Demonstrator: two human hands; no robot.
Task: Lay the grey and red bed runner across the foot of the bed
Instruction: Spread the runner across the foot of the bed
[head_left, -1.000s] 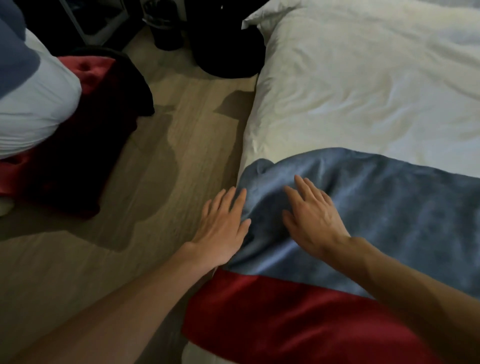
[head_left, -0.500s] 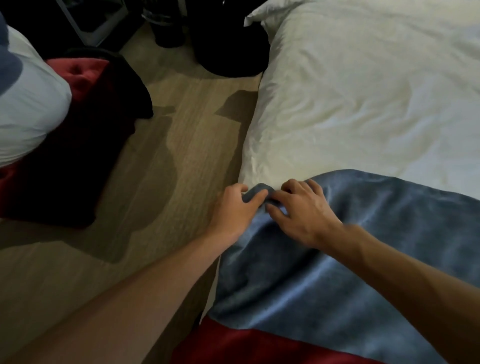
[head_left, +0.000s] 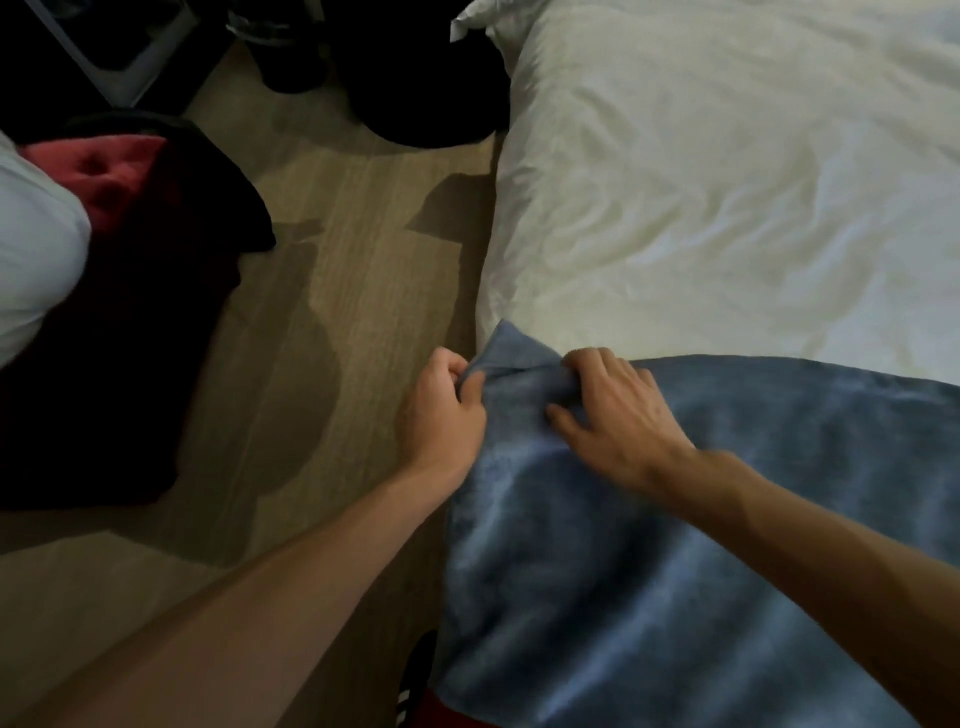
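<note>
The bed runner (head_left: 675, 571) lies across the near part of the bed (head_left: 727, 208), its blue-grey side up; only a sliver of its red band shows at the bottom edge. The runner's corner is bunched up at the bed's left edge. My left hand (head_left: 447, 415) pinches that corner from the floor side. My right hand (head_left: 613, 415) grips the bunched cloth just to the right, fingers curled into the fabric. White bedding covers the rest of the bed.
Wooden floor (head_left: 322, 312) runs along the bed's left side. A dark red upholstered seat (head_left: 114, 291) with white bedding (head_left: 31, 270) on it stands at the left. Dark bags (head_left: 426, 83) sit on the floor near the bed's far end.
Both hands went from lying flat on the runner to gripping its corner, and they have drawn it further up the bed's edge. The view shifted, so the red band is nearly out of sight.
</note>
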